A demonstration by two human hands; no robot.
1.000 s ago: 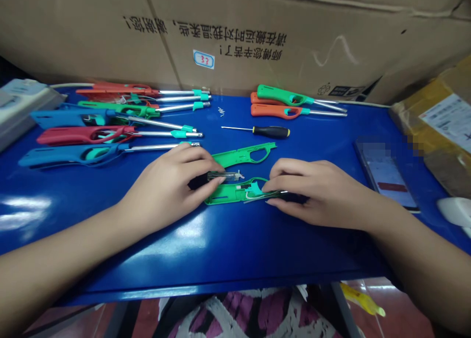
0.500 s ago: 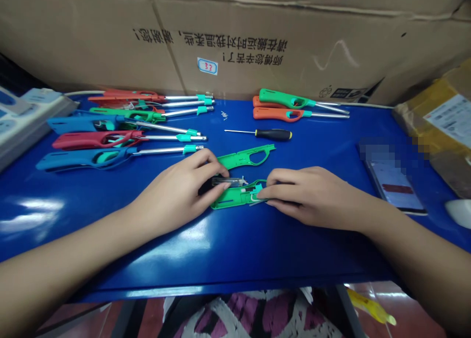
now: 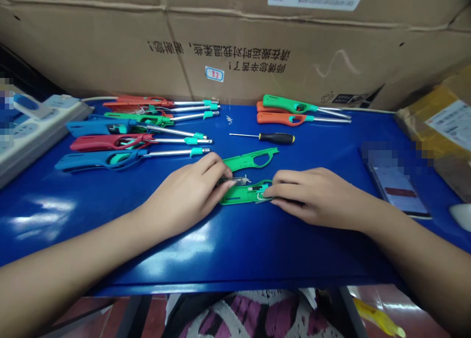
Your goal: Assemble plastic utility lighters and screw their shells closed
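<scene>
My left hand (image 3: 191,188) pinches a small clear fuel tank (image 3: 242,180) between thumb and fingers, over the back edge of an opened green lighter shell half (image 3: 239,196). That shell lies hollow side up and holds a teal trigger (image 3: 263,187) and a white wire. Around the shell's right end are the curled fingers of my right hand (image 3: 309,195), pressing at the trigger area; they hide the front of the lighter. Just behind, the matching green shell half (image 3: 245,162) lies loose, its left end hidden by my left fingers.
A black-handled screwdriver (image 3: 276,138) lies behind, near several small screws (image 3: 229,119). Several lighters (image 3: 110,142) lie at left, and a few closed ones (image 3: 281,118) at back right. A power strip (image 3: 47,127), phone (image 3: 397,186) and large cardboard box (image 3: 235,34) border the blue table (image 3: 228,249).
The whole view has shifted slightly, with things now lower and further right. My left fingers cover more of the fuel tank. My right hand keeps its grip on the shell.
</scene>
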